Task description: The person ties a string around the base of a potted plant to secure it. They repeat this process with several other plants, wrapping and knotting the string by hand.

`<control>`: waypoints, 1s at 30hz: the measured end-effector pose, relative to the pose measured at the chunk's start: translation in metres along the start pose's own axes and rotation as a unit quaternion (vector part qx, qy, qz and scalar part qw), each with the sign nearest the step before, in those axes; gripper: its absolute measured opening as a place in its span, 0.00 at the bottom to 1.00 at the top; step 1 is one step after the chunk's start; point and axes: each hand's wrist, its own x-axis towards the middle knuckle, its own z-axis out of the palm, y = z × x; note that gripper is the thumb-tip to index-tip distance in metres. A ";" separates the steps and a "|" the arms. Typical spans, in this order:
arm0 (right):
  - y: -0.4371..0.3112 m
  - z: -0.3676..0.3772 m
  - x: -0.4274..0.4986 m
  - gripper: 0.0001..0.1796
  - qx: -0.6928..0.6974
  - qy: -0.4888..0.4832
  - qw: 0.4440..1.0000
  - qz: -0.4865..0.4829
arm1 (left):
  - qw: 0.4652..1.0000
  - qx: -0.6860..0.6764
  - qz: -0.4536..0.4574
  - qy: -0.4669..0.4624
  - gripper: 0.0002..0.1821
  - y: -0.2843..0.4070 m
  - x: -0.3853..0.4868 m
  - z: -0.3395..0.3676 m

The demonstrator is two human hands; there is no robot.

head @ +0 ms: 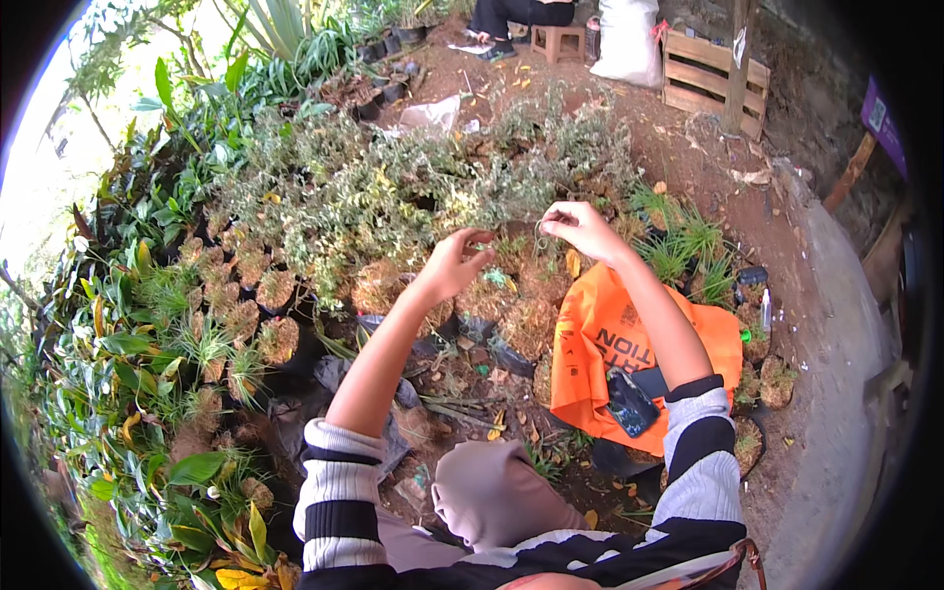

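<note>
My left hand (456, 264) is raised over the potted plants, its thumb and fingers curled but apart, with nothing visible between them. To its right, my right hand (582, 227) pinches a thin pale-green strand (543, 242) that hangs in a small loop from the fingertips. Below and between my hands, a tangle of green string (498, 278) lies on brown fibrous root balls (527, 302). Just beyond my fingers stand small grey-green leafy plants (413, 177). Under my right forearm an orange printed cloth bag (590, 317) is spread out, with a smartphone (633, 404) on it.
Rows of potted plants (214, 273) fill the left side. Grassy seedlings (693, 236) and a small clear bottle (766, 310) stand at right, near a concrete edge (833, 317). At the back are a seated person (509, 18), a white sack (627, 40) and a wooden crate (700, 70).
</note>
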 end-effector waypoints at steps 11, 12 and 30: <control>-0.144 0.037 0.017 0.07 0.056 -0.040 0.986 -0.151 | 0.976 -0.174 0.120 0.050 0.28 0.060 -0.042 -0.042; -0.153 0.041 0.019 0.06 0.041 -0.030 0.985 -0.166 | 0.967 -0.228 0.113 0.026 0.26 0.063 -0.046 -0.046; -0.192 0.199 0.040 0.05 0.429 -0.112 0.893 -0.081 | 0.826 -0.315 -0.015 0.467 0.11 -0.054 -0.279 -0.101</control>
